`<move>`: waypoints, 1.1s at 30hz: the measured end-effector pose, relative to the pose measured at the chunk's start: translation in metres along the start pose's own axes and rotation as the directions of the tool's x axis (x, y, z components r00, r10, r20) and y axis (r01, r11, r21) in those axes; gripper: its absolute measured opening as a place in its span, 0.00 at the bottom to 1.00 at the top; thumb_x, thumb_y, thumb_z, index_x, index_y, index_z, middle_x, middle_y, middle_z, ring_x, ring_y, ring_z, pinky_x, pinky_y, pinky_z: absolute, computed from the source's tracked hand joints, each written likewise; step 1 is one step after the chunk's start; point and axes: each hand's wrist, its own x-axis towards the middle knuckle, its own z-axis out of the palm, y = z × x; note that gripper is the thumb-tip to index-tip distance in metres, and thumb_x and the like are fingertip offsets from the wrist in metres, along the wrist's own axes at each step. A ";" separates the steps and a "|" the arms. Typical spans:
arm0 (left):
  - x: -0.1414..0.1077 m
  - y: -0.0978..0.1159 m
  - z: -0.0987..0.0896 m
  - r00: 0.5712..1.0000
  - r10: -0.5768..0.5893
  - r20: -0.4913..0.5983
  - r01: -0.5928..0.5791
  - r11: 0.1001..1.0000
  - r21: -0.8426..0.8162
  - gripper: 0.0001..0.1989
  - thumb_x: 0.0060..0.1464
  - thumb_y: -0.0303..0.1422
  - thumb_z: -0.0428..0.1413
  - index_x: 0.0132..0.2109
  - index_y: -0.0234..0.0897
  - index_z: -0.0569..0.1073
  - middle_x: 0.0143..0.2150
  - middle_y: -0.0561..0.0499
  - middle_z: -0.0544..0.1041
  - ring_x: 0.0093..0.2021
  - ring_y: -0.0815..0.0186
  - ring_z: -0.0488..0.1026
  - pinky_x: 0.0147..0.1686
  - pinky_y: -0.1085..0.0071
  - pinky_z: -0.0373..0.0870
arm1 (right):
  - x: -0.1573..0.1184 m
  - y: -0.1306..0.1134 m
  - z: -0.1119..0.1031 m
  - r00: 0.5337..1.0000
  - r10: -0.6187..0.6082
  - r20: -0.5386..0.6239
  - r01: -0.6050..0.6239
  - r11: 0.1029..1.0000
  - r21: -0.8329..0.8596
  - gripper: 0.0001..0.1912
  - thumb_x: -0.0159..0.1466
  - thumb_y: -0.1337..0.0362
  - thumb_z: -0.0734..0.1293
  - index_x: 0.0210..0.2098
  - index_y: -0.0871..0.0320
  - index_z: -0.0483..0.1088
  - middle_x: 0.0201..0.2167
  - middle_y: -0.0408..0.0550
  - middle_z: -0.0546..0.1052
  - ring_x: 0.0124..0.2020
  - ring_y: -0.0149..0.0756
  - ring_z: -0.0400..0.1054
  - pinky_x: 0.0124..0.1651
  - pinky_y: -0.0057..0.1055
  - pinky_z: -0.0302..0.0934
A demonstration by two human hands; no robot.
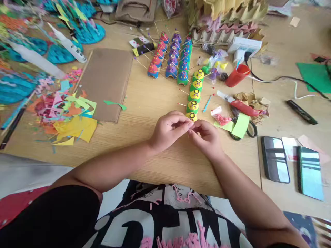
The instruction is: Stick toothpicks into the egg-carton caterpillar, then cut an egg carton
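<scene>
My left hand [168,132] and my right hand [208,139] meet fingertip to fingertip over the table. Both are closed in a pinch, and whatever lies between the fingers is too small to make out. Just beyond them is the near end of a yellow and green egg-carton caterpillar [195,94], partly covered by my fingers. Its humps carry dark rings, and red-tipped sticks jut out on its left. Behind it stand a red and blue caterpillar [156,61], a purple one [172,60] and a blue-green dotted one [184,63], with thin sticks poking out.
Left are brown cardboard [104,82], paper scraps [74,129] and a glue bottle [67,43]. Right are scissors [251,129], a red-handled cutter [245,107], a red cup [238,75], a black marker [301,112] and two phones [275,158]. Egg cartons [224,20] stand behind.
</scene>
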 end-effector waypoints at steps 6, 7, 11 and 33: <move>0.000 0.001 0.003 0.998 -0.059 -0.011 0.057 0.994 -0.094 0.13 0.65 0.40 0.62 0.52 0.40 0.82 0.45 0.47 0.82 0.39 0.69 0.77 0.39 0.73 0.75 | 0.003 0.005 -0.002 0.980 0.107 -0.169 -0.069 0.974 0.216 0.13 0.62 0.54 0.77 0.33 0.52 0.73 0.25 0.38 0.74 0.24 0.28 0.63 0.28 0.29 0.59; 0.000 0.001 0.003 0.997 -0.079 -0.014 0.077 0.992 -0.103 0.12 0.65 0.40 0.63 0.51 0.39 0.82 0.44 0.47 0.82 0.38 0.69 0.77 0.38 0.73 0.75 | 0.005 0.005 -0.003 0.969 0.128 -0.210 -0.065 0.957 0.283 0.14 0.61 0.53 0.78 0.32 0.52 0.73 0.25 0.38 0.74 0.24 0.27 0.63 0.28 0.28 0.59; -0.001 0.002 0.006 0.993 -0.113 0.040 0.115 0.993 -0.029 0.09 0.62 0.37 0.65 0.42 0.36 0.82 0.36 0.50 0.82 0.31 0.71 0.74 0.32 0.74 0.70 | 0.009 0.002 -0.002 0.947 0.188 -0.259 -0.055 0.892 0.448 0.16 0.57 0.54 0.81 0.31 0.52 0.72 0.23 0.36 0.74 0.23 0.26 0.63 0.28 0.27 0.58; -0.001 0.006 0.008 0.994 -0.113 0.011 0.113 0.993 0.038 0.08 0.62 0.32 0.62 0.33 0.36 0.80 0.27 0.54 0.77 0.25 0.73 0.68 0.27 0.75 0.64 | 0.008 0.002 -0.003 0.970 0.120 -0.210 -0.036 0.930 0.367 0.13 0.62 0.56 0.78 0.30 0.53 0.72 0.25 0.38 0.74 0.28 0.28 0.66 0.35 0.30 0.62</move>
